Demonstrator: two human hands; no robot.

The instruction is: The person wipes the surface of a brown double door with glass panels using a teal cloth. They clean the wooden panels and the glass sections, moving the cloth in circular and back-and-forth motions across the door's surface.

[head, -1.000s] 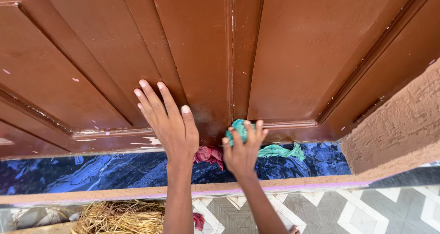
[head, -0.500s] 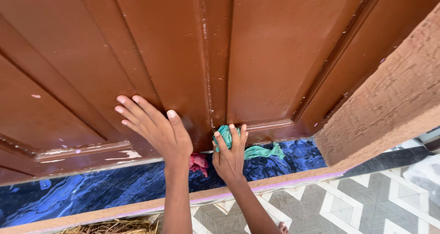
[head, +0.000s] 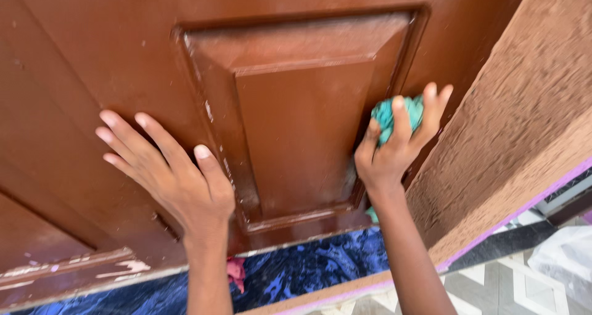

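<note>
Right hand (head: 394, 148) carried teal rag (head: 394, 114) up panel's right edge — beside wall (head: 524, 148)

Head view: worn on the person's head; looks down and forward; close to the brown door (head: 296, 124)
Shared: single view only

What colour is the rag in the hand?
Teal green rag, bunched in the right hand; head view.

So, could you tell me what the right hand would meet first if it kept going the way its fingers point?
Probably the door frame edge beside the rough wall; the right hand and green cloth are already close, though depth is unclear.
</note>
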